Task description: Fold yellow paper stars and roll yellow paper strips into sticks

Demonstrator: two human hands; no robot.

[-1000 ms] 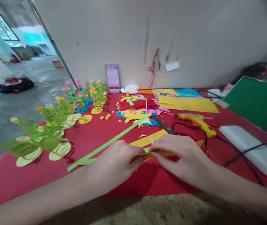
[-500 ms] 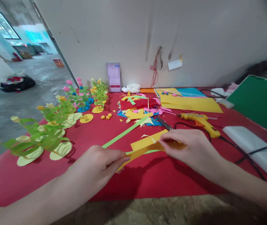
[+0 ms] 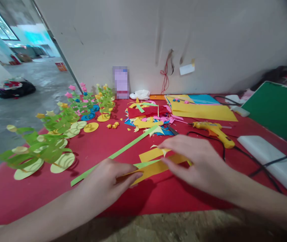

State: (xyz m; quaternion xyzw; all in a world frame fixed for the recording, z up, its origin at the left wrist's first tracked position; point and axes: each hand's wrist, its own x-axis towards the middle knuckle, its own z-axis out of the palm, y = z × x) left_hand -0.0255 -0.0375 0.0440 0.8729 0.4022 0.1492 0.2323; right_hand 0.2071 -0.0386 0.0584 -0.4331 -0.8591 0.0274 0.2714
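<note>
1 orange-yellow paper strip (image 3: 150, 170) is up off the red table (image 3: 93, 146), slanting upward to the right. Left hand (image 3: 110, 181): thumb and fingers pinched narrow on its left end. Right hand (image 3: 199, 161): thumb and fingers parted, the strip's right part running between them; from where I stand, cannot tell whether they grip it. Beyond the raised strip, a flat yellow strip (image 3: 150, 155) lies on the table, partly behind the right hand. A long light-green strip (image 3: 130, 145) runs obliquely from near the left hand to a heap of coloured scraps (image 3: 148, 124). Scissors (image 3: 172, 129) at the heap's right edge, handles hidden by the right hand. Right of them, a yellow glue gun (image 3: 210, 127) on its side; nearer, a white slab (image 3: 256, 155) crossed by a black cable (image 3: 276, 161). Table's left side: star-topped paper plants (image 3: 63, 124) on round bases. 1 yellow disc (image 3: 91, 127) lies near the plants, with small yellow stars (image 3: 113, 125) just to its right.
</note>
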